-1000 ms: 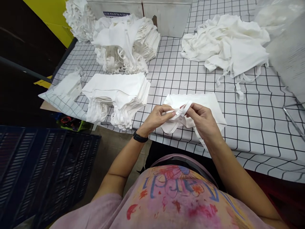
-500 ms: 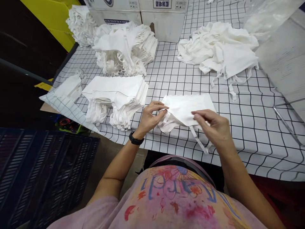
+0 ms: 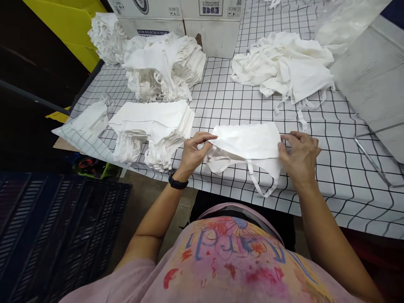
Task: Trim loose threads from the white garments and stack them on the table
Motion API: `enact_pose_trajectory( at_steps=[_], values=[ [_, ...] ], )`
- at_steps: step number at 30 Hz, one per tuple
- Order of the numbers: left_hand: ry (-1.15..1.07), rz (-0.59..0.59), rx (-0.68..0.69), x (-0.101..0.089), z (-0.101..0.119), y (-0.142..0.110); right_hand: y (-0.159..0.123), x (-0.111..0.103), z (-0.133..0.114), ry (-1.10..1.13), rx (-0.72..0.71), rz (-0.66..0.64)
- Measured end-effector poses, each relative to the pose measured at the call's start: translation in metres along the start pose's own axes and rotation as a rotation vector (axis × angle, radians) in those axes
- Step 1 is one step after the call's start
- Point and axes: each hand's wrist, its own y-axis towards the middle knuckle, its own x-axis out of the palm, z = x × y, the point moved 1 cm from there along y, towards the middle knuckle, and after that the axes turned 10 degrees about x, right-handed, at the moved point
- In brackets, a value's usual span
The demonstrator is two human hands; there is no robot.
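Observation:
A white strappy top lies spread on the checked cloth in front of me, its straps trailing toward the table's near edge. My left hand, with a black band at the wrist, pinches the top's left corner between thumb and forefinger. At the right edge, my right hand holds the fabric between thumb and fingertips, the other fingers bent. Just left of my left hand sits a neat stack of folded white tops, straps bunched below it.
Behind that stack is a larger pile of white tops. A loose heap of white garments lies at the back right. White cartons stand at the back. A metal wire frame is on the right, and blue crates are lower left.
My right hand has moved right, from above the top's middle to its right edge. The front flap now lies flatter, and a strap hangs in a loop. My left hand keeps its pinch.

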Motion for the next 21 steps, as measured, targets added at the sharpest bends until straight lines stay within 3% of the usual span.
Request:
enact_pose_trajectory(
  at_steps=[4,8,10,12,15,17,19,21],
  values=[
    [0.012,0.008,0.037,0.000,-0.001,0.001,-0.004,-0.005,-0.005,0.045,-0.018,-0.019],
    [0.046,-0.020,0.084,0.000,-0.004,-0.001,-0.024,-0.004,-0.017,0.148,-0.156,-0.078],
    [0.089,-0.082,0.084,-0.003,-0.004,-0.003,-0.033,-0.002,-0.021,0.180,-0.209,-0.134],
    [0.175,-0.216,0.099,-0.008,-0.002,-0.005,-0.033,-0.002,-0.022,0.219,-0.200,-0.173],
    [0.296,-0.506,0.107,-0.017,0.005,-0.005,-0.015,-0.006,-0.019,0.277,-0.110,-0.131],
    [0.271,-0.628,0.102,-0.021,0.010,-0.001,0.007,-0.007,-0.017,0.276,-0.065,-0.078],
    [0.215,-0.619,0.104,-0.021,0.012,0.007,0.033,-0.005,-0.017,0.237,-0.070,-0.073],
    [0.225,-0.508,0.090,-0.019,0.010,0.018,0.057,0.001,-0.019,0.174,-0.123,-0.128]
  ],
)
